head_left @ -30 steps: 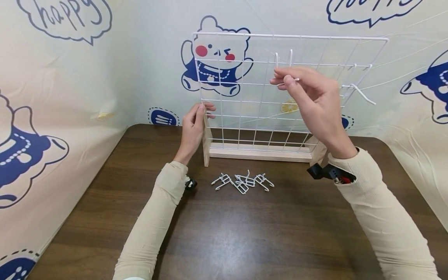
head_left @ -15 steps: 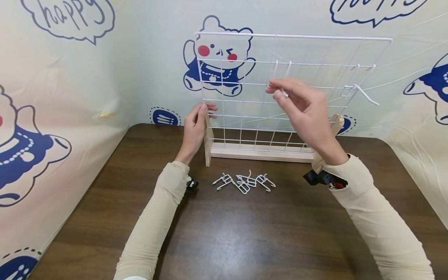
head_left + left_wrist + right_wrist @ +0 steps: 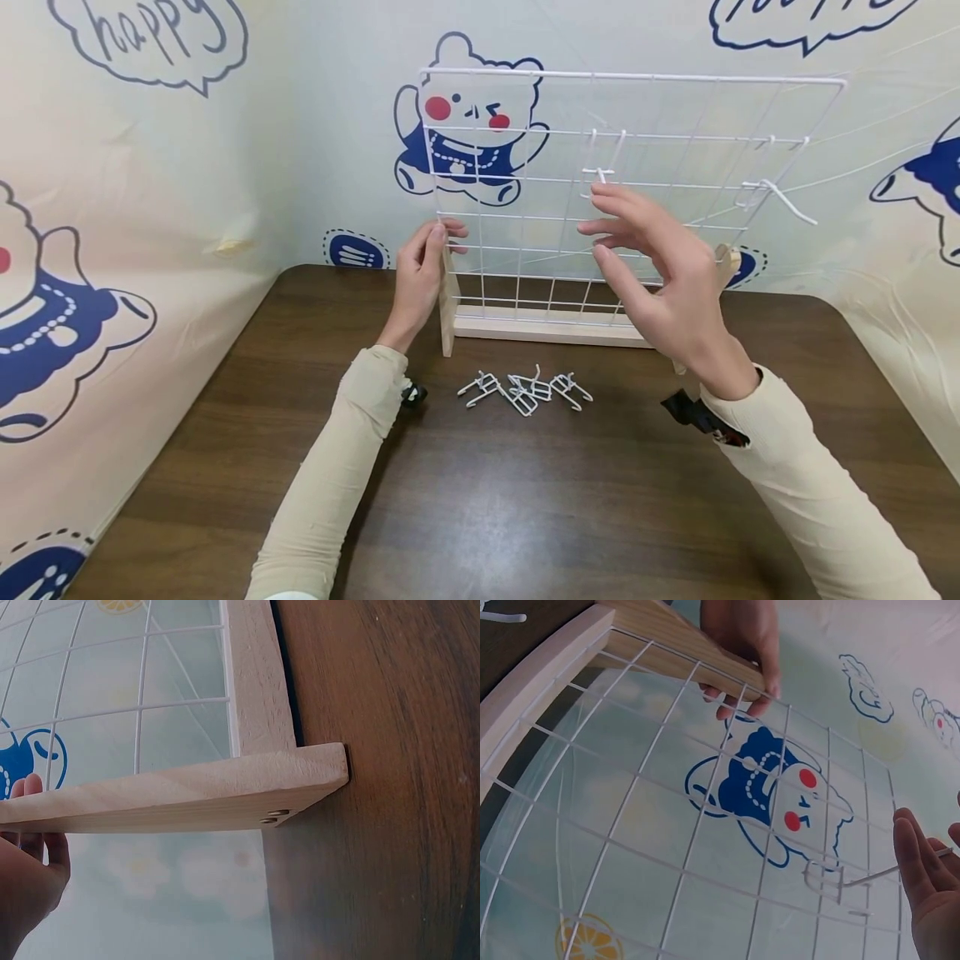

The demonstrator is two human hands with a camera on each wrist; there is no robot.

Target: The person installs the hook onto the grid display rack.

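Right hand (image 3: 678, 292) has spread its fingers (image 3: 641, 211), releasing the hook (image 3: 599, 172) on the grid (image 3: 517, 73).

grid (image 3: 633, 77): wht | hooks (image 3: 534, 388): wht | tbl (image 3: 450, 492): brn woodgrain | sleeves (image 3: 326, 467): crm | bear print (image 3: 453, 162): blu/red

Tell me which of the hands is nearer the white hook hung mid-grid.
Right. The right hand is just beside the hook; the left hand is farther off, gripping the left wooden upright.

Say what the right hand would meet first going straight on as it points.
Probably the wire grid, but depth is unclear: the white hook on it, close by the right hand, might come first.
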